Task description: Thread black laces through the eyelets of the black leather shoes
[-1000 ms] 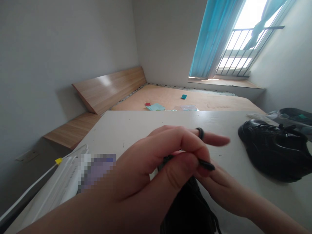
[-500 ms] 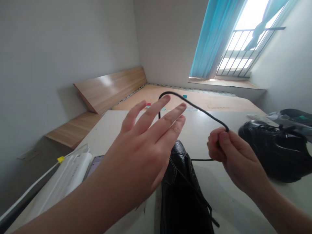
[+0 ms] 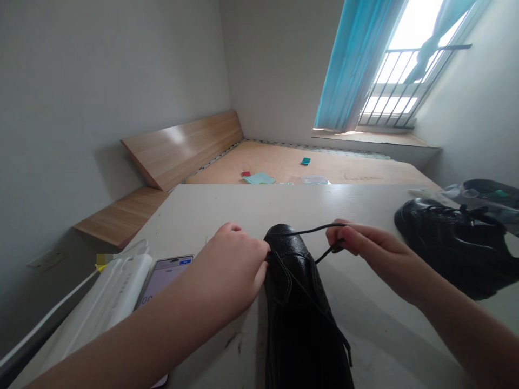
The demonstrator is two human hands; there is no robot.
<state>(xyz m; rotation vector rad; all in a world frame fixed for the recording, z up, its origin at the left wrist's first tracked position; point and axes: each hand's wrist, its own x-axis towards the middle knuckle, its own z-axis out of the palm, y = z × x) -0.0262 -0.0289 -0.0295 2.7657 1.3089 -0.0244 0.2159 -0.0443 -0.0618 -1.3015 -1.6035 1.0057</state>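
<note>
A black leather shoe [image 3: 288, 246] lies on the white table in front of me, toe pointing away. Its black shoelace [image 3: 312, 230] stretches across the toe between my hands. With fingers curled at the shoe's left edge, my left hand [image 3: 239, 265] is closed on the lace; its fingertips are partly hidden. To the right of the toe, my right hand [image 3: 365, 246] pinches the same lace, and a second stretch of it runs from those fingers back to the shoe's right side. A loose lace end hangs over the shoe's right flank, lower down.
Another black shoe [image 3: 450, 243] sits at the right, beside clear plastic wrapping [image 3: 458, 192]. A phone [image 3: 164, 273] and a white power strip [image 3: 117, 286] with a cable lie at the left. Beyond the table [image 3: 227, 202] is a bed board [image 3: 357, 168] holding small items.
My left hand has lowered from above the toe, its spread fingers closing at the shoe's left edge. The right hand has shifted left, and the raised lace loop is now a low, nearly straight line.
</note>
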